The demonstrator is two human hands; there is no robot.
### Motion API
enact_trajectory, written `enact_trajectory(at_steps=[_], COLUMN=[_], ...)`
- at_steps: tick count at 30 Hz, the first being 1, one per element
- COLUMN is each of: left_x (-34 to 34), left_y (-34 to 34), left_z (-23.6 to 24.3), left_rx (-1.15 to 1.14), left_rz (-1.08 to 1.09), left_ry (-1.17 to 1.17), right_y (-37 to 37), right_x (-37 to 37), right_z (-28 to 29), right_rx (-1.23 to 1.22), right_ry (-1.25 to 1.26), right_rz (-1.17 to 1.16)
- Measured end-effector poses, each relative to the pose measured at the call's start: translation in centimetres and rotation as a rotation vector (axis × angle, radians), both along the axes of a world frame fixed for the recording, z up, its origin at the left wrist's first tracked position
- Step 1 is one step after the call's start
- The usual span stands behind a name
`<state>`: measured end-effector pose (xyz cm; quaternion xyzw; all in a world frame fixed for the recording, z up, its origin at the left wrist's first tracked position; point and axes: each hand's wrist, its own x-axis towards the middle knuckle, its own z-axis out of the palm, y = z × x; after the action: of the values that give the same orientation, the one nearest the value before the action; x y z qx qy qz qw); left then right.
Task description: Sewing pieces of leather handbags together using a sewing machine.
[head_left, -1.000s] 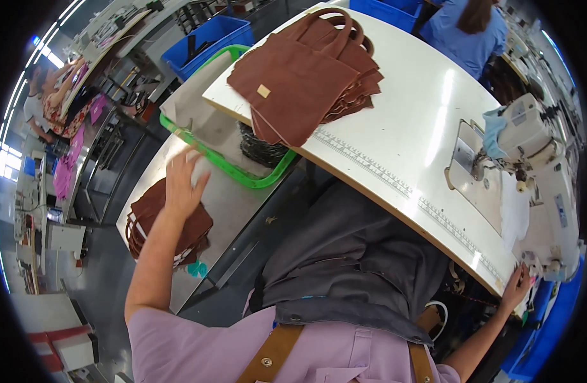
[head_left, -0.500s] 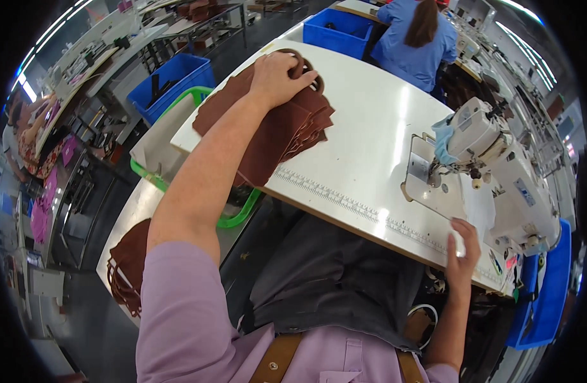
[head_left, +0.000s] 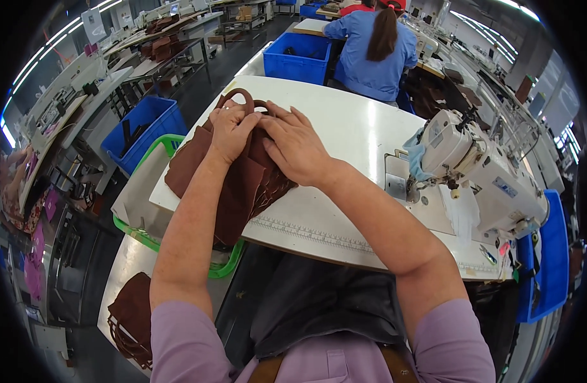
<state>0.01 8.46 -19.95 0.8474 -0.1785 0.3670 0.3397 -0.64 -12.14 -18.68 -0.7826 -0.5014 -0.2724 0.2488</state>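
A stack of brown bag pieces with looped handles point(head_left: 204, 172) lies at the left end of the white sewing table point(head_left: 325, 217). My left hand point(head_left: 233, 131) is closed on the top bag by its handles, thumb toward the right. My right hand point(head_left: 293, 143) grips the same bag just to the right, fingers curled over the handle area and touching my left hand. The sewing machine point(head_left: 446, 140), with pale blue cloth hung on it, stands to the right of both hands.
A green basket point(head_left: 124, 217) and a lower side table point(head_left: 115, 262) with another brown stack point(head_left: 131, 313) are at left. Blue bins point(head_left: 140, 140) stand left, behind point(head_left: 293, 57) and at right point(head_left: 549, 255). A co-worker in blue point(head_left: 370, 51) sits beyond the table.
My left hand rose from the side table onto the stack's handles. My right hand moved from the table's right edge up and left to join it. The view has turned.
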Motion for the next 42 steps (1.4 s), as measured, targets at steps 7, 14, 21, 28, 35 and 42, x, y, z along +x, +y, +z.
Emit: enact_trajectory(at_steps=[7, 14, 21, 28, 35, 42], left_x=[-2.2, -9.8, -21.2, -21.8, -17.9, -15.3], left_y=[4.2, 11.2, -7.3, -19.7, -29.3, -32.0], left_z=[0.1, 8.9, 12.6, 2.9, -4.9, -2.3], left_rx=[-0.768, -1.088, -0.205, 0.567, 0.644, 0.491], left_rz=[-0.121, -0.286, -0.109, -0.608, -1.068, -1.215], left_ry=[0.039, -0.219, -0.019, 0.049, 0.156, 0.179], right_y=[1.3, 3.2, 1.3, -11.7, -26.1, -26.6], right_x=[0.4, -1.5, -2.8, -8.7, -6.5, -8.6], right_z=[-0.9, -1.6, -2.6, 0.4, -1.3, -3.0], right_rx=[-0.154, -0.19, -0.007, 0.545, -0.036, 0.006], right_ry=[0.094, 0.065, -0.013, 1.697, 1.324, 0.879], right_rz=[0.002, -0.072, -0.052, 0.307, -0.111, -0.249])
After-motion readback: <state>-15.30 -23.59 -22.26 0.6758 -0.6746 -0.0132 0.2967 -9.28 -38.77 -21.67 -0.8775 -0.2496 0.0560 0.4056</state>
